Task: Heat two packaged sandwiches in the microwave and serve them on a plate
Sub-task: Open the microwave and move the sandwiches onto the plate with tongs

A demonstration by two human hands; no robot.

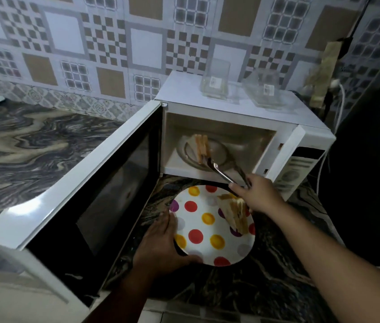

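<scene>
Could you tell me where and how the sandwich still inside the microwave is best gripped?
Across its flat bread faces at the near end, from the open front. The sandwich stands on edge, and the tongs in the right hand already reach there.

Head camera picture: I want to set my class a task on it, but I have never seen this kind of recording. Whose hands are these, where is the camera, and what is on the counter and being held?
There is no machine: a person wears one camera on the head, looking down at their own two hands. The left hand grips the edge of a spotted plate at the marbled counter. One sandwich already lies on it. The right hand holds metal tongs reaching into the open microwave, at a second sandwich on the turntable. Two clear empty packages sit on top of the microwave.
</scene>
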